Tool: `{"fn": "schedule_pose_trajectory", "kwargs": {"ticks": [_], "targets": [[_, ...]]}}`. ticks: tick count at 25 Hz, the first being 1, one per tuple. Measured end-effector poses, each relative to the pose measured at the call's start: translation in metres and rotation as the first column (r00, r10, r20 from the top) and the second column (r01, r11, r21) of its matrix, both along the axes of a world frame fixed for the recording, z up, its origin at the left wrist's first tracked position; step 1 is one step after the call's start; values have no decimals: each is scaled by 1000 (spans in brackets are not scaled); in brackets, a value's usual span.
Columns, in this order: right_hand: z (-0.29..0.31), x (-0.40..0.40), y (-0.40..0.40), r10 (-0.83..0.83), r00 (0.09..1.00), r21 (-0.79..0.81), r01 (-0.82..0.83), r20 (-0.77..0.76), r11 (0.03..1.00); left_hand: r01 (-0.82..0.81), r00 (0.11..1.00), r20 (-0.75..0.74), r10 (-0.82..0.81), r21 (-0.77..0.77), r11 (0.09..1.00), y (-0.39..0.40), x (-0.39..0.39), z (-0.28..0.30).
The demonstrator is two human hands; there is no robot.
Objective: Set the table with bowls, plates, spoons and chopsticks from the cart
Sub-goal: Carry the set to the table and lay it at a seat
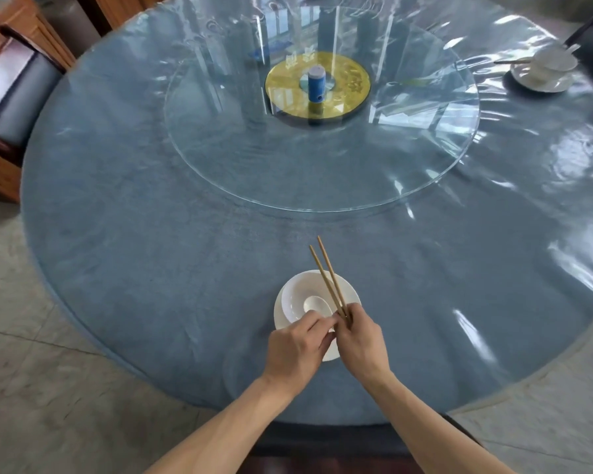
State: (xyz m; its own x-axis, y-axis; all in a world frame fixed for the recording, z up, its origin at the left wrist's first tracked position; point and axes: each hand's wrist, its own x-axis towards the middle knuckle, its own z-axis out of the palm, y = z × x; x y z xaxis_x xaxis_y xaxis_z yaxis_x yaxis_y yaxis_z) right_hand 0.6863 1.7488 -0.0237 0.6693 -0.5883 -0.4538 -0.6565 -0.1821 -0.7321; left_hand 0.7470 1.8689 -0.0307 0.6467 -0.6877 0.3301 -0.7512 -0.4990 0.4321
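Head view: plate (348, 293) with bowl (297, 299) and spoon (315, 304) at 6 o'clock on desk (151, 251). Right hand (362, 340) fingers clamped on chopsticks (326, 271); left hand (293, 348) fingers touching the chopsticks' near ends, grip unclear. Second setting (541, 77) at 2 o'clock.

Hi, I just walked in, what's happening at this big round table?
A person is laying a place setting at the near edge of the round table. A white plate sits there with a white bowl on it and a white spoon in the bowl. The right hand grips a pair of chopsticks that angle over the plate, and the left hand meets them at their near ends. A second setting stands at the far right.
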Motion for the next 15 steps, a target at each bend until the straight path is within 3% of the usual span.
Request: {"fn": "schedule_pose_trajectory", "kwargs": {"ticks": [5,11,15], "targets": [[-16,1,1,-16,1000,66,17,-12,998,-99,993,-59,103,67,993,4,-3,-20],[-25,-1,2,-1,1000,63,-1,23,998,-3,996,92,-9,126,992,9,5,-32],[-22,-2,3,-62,995,26,60,73,998,12,995,98,-27,153,988,4,8,-30]]}}
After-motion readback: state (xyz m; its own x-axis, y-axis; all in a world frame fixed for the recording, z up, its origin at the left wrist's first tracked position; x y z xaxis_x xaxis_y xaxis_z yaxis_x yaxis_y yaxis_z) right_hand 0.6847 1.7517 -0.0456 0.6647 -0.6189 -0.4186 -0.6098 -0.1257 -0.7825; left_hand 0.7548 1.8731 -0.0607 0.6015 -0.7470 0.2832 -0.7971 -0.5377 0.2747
